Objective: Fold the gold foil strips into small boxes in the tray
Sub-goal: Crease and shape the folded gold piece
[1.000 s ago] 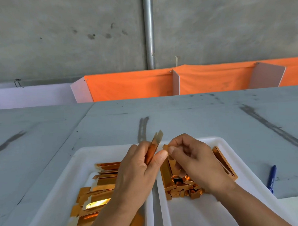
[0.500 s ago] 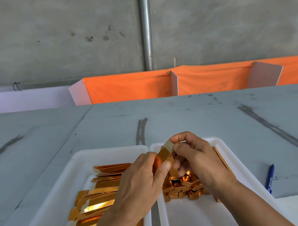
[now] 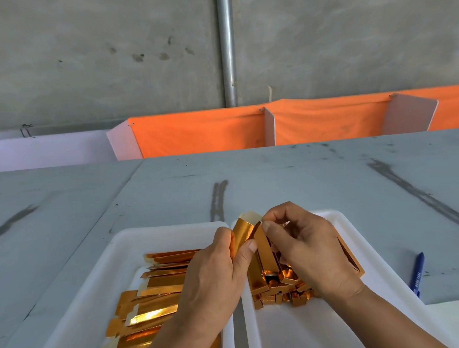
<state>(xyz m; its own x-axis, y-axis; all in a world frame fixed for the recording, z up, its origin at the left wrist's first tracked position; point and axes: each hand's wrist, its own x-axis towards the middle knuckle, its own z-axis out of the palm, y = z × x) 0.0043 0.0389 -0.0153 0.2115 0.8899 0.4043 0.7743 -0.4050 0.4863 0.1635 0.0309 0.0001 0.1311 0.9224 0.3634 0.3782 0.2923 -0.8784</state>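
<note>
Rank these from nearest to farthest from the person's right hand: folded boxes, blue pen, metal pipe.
1. folded boxes, in the right tray, just under the right hand pinching the gold foil strip.
2. blue pen, on the table right of that tray.
3. metal pipe, up the far wall.
</note>
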